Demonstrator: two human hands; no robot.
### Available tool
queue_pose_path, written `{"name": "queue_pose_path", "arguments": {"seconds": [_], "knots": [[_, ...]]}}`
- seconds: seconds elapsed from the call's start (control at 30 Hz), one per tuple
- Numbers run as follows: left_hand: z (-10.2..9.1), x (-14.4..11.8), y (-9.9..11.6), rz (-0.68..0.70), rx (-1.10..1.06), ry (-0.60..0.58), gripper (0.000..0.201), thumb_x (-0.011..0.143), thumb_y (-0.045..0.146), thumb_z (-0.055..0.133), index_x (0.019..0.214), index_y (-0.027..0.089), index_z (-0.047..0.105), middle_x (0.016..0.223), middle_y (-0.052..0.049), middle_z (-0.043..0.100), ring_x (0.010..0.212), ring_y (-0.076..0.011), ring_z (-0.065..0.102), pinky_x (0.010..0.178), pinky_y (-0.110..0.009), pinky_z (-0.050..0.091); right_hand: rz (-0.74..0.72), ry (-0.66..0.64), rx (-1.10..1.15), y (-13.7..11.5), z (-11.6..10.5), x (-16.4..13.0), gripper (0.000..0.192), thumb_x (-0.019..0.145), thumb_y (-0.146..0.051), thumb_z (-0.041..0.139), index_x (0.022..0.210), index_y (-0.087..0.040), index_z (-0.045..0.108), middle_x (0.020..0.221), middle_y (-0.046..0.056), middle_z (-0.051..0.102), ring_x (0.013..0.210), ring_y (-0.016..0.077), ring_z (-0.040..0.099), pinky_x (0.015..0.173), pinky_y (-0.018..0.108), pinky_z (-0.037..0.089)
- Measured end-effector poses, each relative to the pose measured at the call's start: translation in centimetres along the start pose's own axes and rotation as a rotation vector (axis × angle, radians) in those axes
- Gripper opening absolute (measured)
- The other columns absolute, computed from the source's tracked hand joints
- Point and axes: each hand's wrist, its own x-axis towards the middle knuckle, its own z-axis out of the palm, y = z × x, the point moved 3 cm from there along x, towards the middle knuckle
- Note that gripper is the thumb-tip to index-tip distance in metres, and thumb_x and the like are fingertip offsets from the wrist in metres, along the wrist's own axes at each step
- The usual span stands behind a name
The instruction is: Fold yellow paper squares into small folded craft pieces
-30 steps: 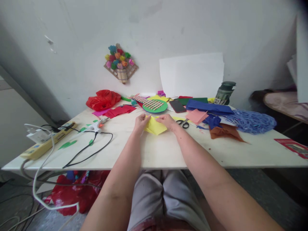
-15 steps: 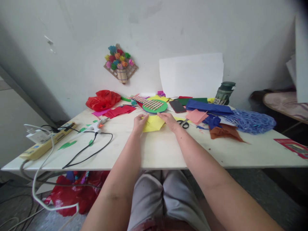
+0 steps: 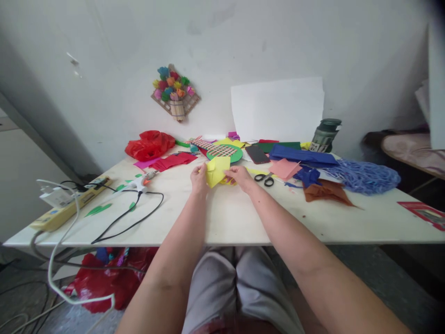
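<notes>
Between my hands a piece of yellow paper (image 3: 217,170) is held up a little above the table, creased and tilted. My left hand (image 3: 199,178) pinches its left edge with thumb and fingers. At the lower right edge, my right hand (image 3: 239,177) has its fingertips closed on the paper. More yellow paper (image 3: 227,180) shows low behind the held piece, partly hidden. Just beyond lies a green disc (image 3: 233,156) with a striped lattice strip across it. Black-handled scissors (image 3: 266,179) lie to the right of my right hand.
A glue gun (image 3: 139,183) with a looping black cord and a power strip (image 3: 69,206) are on the left. Red paper (image 3: 174,161), a phone (image 3: 257,154), pink paper (image 3: 285,169), blue paper (image 3: 302,155), blue string (image 3: 368,176) and a bottle (image 3: 325,135) spread along the back and right.
The yellow paper, lower and flatter before, is now raised and turned to show a smaller, squarer face. My right hand has shifted slightly and the hands are closer together.
</notes>
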Motion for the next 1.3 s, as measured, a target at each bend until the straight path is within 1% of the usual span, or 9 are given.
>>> {"name": "queue_pose_path", "arguments": {"seconds": [0.07,0.17,0.27,0.4,0.5,0.63,0.83,1.07,1.3], "knots": [[0.0,-0.1,0.1,-0.011,-0.005,-0.054,0.028,0.055,0.036,0.064,0.067,0.015,0.048,0.057,0.004,0.054,0.049,-0.0074,0.051,0.049,-0.02,0.041,-0.005,0.045,0.015,-0.1,-0.4,0.1,0.021,0.064,-0.029,0.063,0.059,-0.013,0.052,0.055,0.002,0.06,0.044,0.0073,0.053,0.036,0.015,0.036],[-0.2,0.0,0.3,-0.087,0.012,-0.152,0.03,0.051,0.031,0.067,0.071,0.015,0.052,0.059,0.003,0.056,0.051,-0.0085,0.052,0.049,-0.02,0.042,-0.025,0.031,0.014,-0.4,-1.0,0.2,0.022,0.063,-0.03,0.064,0.059,-0.013,0.051,0.052,0.001,0.059,0.042,0.0074,0.052,0.037,0.016,0.037],[-0.4,0.0,0.6,-0.184,0.056,-0.248,0.029,0.052,0.029,0.067,0.075,0.015,0.056,0.063,0.001,0.059,0.055,-0.0107,0.055,0.05,-0.022,0.043,-0.033,-0.013,0.0,-0.6,-1.5,0.1,0.024,0.059,-0.03,0.066,0.058,-0.013,0.051,0.049,0.001,0.058,0.038,0.0063,0.048,0.037,0.017,0.037],[-0.5,-0.2,0.7,-0.25,0.137,-0.38,0.031,0.052,0.029,0.069,0.078,0.014,0.059,0.065,-0.002,0.061,0.056,-0.0128,0.057,0.051,-0.023,0.044,-0.022,-0.118,-0.039,-0.8,-1.7,-0.2,0.024,0.057,-0.029,0.068,0.056,-0.012,0.052,0.045,0.0,0.055,0.035,0.0054,0.044,0.035,0.018,0.035],[-0.5,-0.6,0.7,-0.296,0.182,-0.484,0.031,0.05,0.028,0.071,0.073,0.012,0.058,0.061,-0.004,0.061,0.054,-0.0149,0.058,0.052,-0.026,0.045,-0.011,-0.17,-0.065,-0.8,-1.7,-0.3,0.023,0.056,-0.028,0.069,0.056,-0.011,0.053,0.045,-0.001,0.054,0.035,0.0046,0.043,0.035,0.017,0.034],[-0.4,-0.9,0.7,-0.284,0.19,-0.471,0.03,0.047,0.026,0.073,0.063,0.013,0.052,0.058,-0.003,0.061,0.05,-0.0139,0.056,0.048,-0.025,0.045,-0.024,-0.129,-0.059,-0.8,-1.9,-0.2,0.022,0.059,-0.031,0.066,0.06,-0.012,0.054,0.046,-0.002,0.052,0.036,0.0043,0.042,0.035,0.017,0.034],[-0.2,-0.6,0.4,-0.215,0.194,-0.387,0.032,0.047,0.028,0.073,0.064,0.014,0.05,0.054,-0.001,0.059,0.047,-0.0119,0.055,0.044,-0.023,0.043,0.001,-0.13,-0.024,-0.5,-2.0,-0.1,0.024,0.06,-0.033,0.066,0.067,-0.012,0.056,0.049,-0.001,0.054,0.04,0.0064,0.048,0.038,0.018,0.039],[-0.1,-0.8,0.2,-0.241,0.241,-0.473,0.035,0.05,0.035,0.071,0.072,0.014,0.054,0.057,0.0,0.058,0.047,-0.0105,0.054,0.044,-0.02,0.04,-0.062,-0.041,-0.07,0.2,-2.5,0.7,0.025,0.056,-0.031,0.068,0.058,-0.013,0.052,0.043,-0.005,0.047,0.035,0.0041,0.04,0.036,0.017,0.034],[-0.2,-0.8,0.4,-0.232,0.287,-0.436,0.029,0.049,0.033,0.071,0.061,0.014,0.052,0.053,0.001,0.055,0.045,-0.0081,0.051,0.044,-0.018,0.039,-0.051,-0.037,-0.081,0.0,-2.4,0.5,0.022,0.057,-0.03,0.067,0.061,-0.013,0.053,0.044,-0.004,0.049,0.038,0.006,0.044,0.036,0.018,0.036]]}}
